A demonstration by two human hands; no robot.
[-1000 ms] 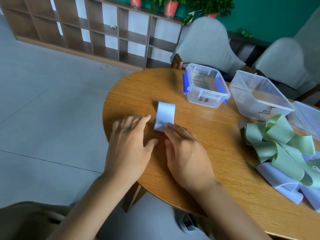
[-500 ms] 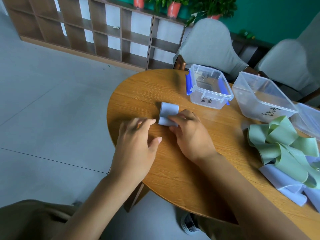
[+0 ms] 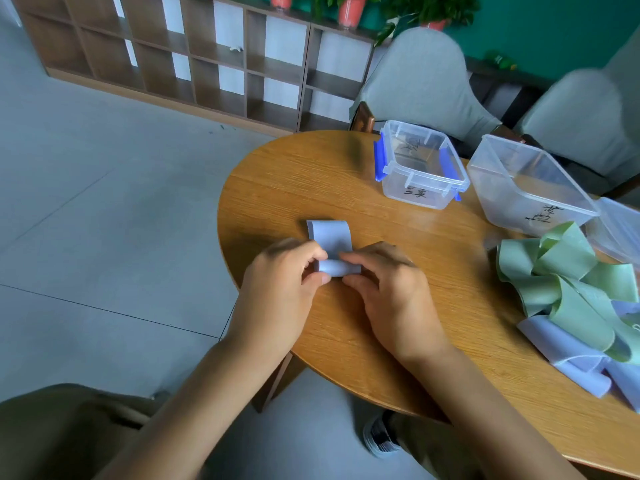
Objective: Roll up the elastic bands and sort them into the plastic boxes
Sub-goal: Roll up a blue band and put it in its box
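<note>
While its loose end lies flat on the wooden table (image 3: 398, 237), both hands, left hand (image 3: 280, 292) and right hand (image 3: 388, 292), pinch the lavender elastic band's (image 3: 330, 237) rolled end.

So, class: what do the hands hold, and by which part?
Both the left hand and right hand pinch the blue elastic band at its rolled near end.

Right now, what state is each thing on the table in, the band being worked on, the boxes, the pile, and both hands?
Blue band: partly rolled, near end curled into a roll, far end flat on the table.
Left hand: pinches the roll's left end.
Right hand: pinches the roll's right end.
Blue-clipped box: open, nothing inside.
Larger clear box: open, no bands inside.
Pile of green and blue bands: loose, unrolled, tangled.
</note>
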